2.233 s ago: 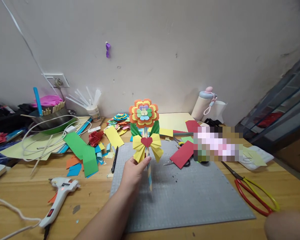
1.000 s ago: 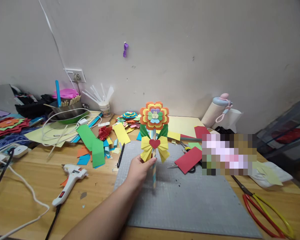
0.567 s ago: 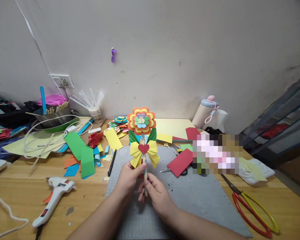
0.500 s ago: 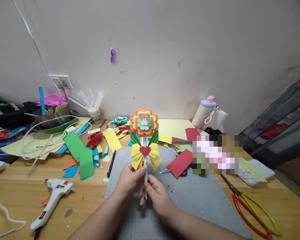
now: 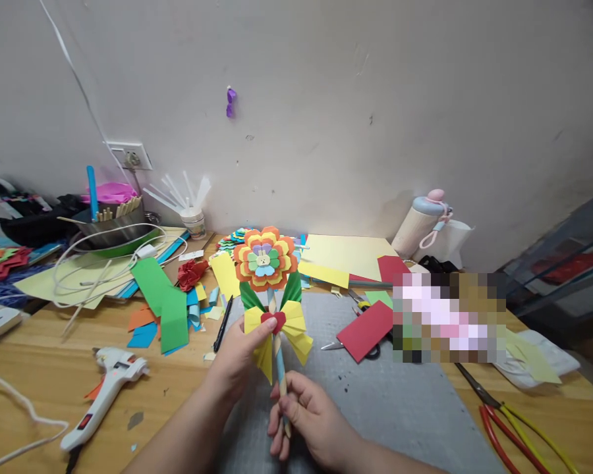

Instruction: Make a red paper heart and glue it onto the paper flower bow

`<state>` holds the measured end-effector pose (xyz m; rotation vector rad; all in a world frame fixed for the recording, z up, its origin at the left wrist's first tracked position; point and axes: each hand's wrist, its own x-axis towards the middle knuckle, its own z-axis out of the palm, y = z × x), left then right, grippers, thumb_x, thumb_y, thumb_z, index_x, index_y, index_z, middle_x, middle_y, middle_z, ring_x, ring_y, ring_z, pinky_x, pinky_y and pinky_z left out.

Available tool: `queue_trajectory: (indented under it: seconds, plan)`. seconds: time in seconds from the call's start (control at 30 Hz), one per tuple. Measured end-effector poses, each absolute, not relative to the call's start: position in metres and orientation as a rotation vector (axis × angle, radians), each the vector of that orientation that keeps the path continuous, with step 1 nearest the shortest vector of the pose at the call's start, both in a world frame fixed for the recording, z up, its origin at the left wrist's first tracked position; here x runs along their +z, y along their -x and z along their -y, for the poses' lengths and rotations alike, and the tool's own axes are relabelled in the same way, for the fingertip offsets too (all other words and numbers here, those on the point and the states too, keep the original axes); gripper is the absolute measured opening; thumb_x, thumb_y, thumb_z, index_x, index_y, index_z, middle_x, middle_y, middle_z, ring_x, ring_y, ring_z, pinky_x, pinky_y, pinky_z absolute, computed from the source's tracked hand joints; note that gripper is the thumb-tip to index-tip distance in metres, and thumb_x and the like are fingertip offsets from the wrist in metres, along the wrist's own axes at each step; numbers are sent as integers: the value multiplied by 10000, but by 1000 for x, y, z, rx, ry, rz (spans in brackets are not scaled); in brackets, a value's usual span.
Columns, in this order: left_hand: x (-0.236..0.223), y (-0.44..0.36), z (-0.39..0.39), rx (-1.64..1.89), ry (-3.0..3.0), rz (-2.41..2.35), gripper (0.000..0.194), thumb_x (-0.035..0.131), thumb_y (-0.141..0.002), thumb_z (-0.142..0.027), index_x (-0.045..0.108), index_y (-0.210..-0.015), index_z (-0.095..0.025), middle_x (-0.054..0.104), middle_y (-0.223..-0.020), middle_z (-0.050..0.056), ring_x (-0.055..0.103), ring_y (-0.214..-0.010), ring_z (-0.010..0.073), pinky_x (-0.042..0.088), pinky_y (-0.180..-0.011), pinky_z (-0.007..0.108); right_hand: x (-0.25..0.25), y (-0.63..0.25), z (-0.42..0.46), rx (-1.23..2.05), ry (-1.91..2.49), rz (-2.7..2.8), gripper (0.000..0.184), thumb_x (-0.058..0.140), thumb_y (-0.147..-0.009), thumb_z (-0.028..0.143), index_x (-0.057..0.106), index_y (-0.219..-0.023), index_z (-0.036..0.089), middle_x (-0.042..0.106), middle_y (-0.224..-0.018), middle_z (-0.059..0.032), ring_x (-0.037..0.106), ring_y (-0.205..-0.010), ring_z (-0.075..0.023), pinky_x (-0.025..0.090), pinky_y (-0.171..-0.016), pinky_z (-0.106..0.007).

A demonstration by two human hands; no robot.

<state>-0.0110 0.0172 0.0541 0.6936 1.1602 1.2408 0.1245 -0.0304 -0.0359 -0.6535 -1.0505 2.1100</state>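
A paper flower (image 5: 265, 260) with layered orange, yellow and coloured petals stands upright, slightly tilted left, on a striped paper stem. Below its green leaves sits a folded yellow bow (image 5: 292, 321) with a red heart in the middle. My left hand (image 5: 237, 355) is closed on the bow, its thumb pressing the red heart. Lower down, my right hand (image 5: 309, 411) grips the stem (image 5: 279, 368) between thumb and fingers, near the stem's bottom end. The left hand's other fingers are hidden behind the bow.
A grey cutting mat (image 5: 375, 395) lies under my hands. Left of it are a white glue gun (image 5: 109, 392), green paper (image 5: 163, 303) and a black pen (image 5: 223, 324). On the right are red paper (image 5: 366, 330), large scissors (image 5: 494, 405) and a bottle (image 5: 419, 220) by the wall.
My left hand has moved up from the stem to the bow, its thumb now on the heart. The flower has come closer, shifted left and tilted. My right hand is slightly lower.
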Motion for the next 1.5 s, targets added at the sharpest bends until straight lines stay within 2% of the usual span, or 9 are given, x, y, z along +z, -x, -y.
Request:
queue_trajectory:
  seconds: [0.13,0.27,0.37,0.73,1.07,1.3,1.5]
  plan:
    - [53,10,-16,1243,-680,-1177,422,861,-526,-408,708,-785,-112,675,-641,24,552,-535,101,417,-522,195,-36,-125,30,2119,674,1052,487,650,-763,594,449,-880,166,639,-656,0,635,-494,-104,473,-448,-186]
    - [45,10,-15,1243,-677,-1201,401,864,-523,-411,703,-745,-119,659,-595,10,536,-500,93,408,-494,192,-31,-127,30,2084,725,1075,498,683,-743,577,500,-888,138,666,-729,-43,675,-595,-125,488,-540,-213]
    - [39,8,-14,1251,-672,-1215,393,855,-540,-424,706,-744,-123,682,-636,17,553,-530,92,415,-508,184,-30,-127,31,2096,735,1069,500,688,-737,578,515,-878,131,677,-734,-63,685,-609,-149,488,-546,-236]
    - [46,4,-11,1286,-652,-1213,411,873,-505,-405,740,-783,-133,750,-771,68,634,-653,144,485,-616,219,-29,-127,29,2109,801,1055,533,721,-680,599,530,-835,127,664,-705,-53,684,-627,-159,497,-565,-253]
    - [44,2,-9,1310,-708,-1278,449,848,-535,-444,717,-831,-133,727,-750,46,603,-637,132,459,-608,214,-29,-128,27,2123,780,1054,507,718,-699,580,532,-838,130,666,-707,-56,678,-621,-158,493,-567,-255]
    - [45,3,-10,1251,-770,-1256,452,822,-571,-455,721,-844,-110,734,-831,91,639,-748,196,472,-704,268,-32,-128,27,2113,764,1070,492,713,-715,569,537,-847,128,666,-720,-61,678,-630,-164,493,-569,-260]
    - [40,4,-9,1237,-794,-1266,436,819,-583,-451,716,-818,-99,727,-801,90,627,-714,187,456,-695,267,-28,-128,28,2112,785,1089,522,720,-685,595,540,-838,129,659,-706,-49,673,-629,-161,489,-572,-261]
